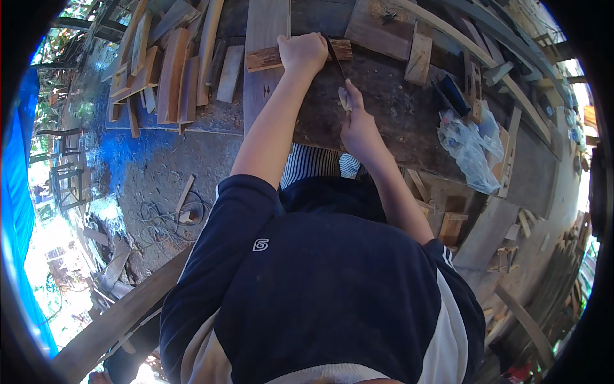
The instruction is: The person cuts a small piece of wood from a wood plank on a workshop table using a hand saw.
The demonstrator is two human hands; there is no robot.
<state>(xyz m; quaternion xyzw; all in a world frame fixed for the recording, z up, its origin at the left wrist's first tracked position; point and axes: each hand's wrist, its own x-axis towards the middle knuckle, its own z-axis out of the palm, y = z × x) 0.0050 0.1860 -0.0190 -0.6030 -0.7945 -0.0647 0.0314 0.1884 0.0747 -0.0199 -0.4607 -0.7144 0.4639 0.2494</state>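
Observation:
A short reddish-brown piece of wood with rough, bark-like edges lies crosswise at the far side of the workbench, over a long flat plank. My left hand is closed on top of its middle, pressing it down. In my right hand is the pale handle of a hand saw. Its narrow dark blade slants up and left across the wood, just right of my left hand. The blade's teeth are too small to make out.
Wooden offcuts crowd the bench's left side. At right lie a wooden block, a dark blue object and a clear plastic bag. Long boards run along the far right. Cord is tangled on the left floor.

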